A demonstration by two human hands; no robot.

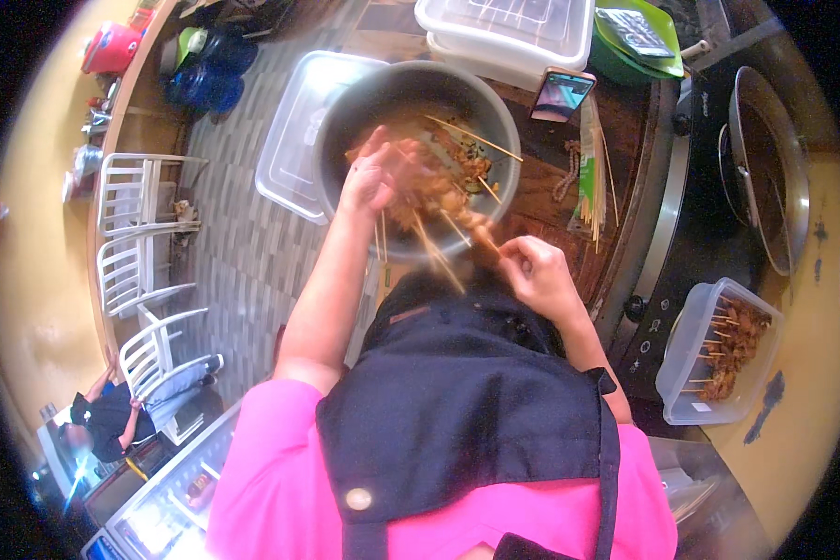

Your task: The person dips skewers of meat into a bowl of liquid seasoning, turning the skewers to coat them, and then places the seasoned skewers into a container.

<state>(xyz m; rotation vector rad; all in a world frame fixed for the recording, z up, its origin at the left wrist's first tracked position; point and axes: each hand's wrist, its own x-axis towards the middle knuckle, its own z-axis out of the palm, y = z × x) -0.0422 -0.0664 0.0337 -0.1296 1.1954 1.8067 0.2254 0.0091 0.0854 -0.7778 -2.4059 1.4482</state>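
A large grey bowl (pixel 511 173) in front of me holds orange-brown marinated meat (pixel 425 191) with several wooden skewers (pixel 476 137) sticking out. Over the bowl's left part is my left hand (pixel 373 175), its fingers stretched apart and smeared by motion; no object shows clearly in it. At the bowl's near right rim, my right hand (pixel 535 271) is closed, thumb and finger pinching the near end of a meat skewer (pixel 483 239). The rest of that skewer reaches back over the bowl and merges with the blurred meat.
A clear lid (pixel 289 140) lies left of the bowl. Beyond stands a lidded white container (pixel 504 47), with a propped phone (pixel 562 95) nearby. Loose bamboo skewers (pixel 599 191) lie right, before a stove with a wide pan (pixel 765 168). A plastic tub (pixel 674 378) holds skewered meat.
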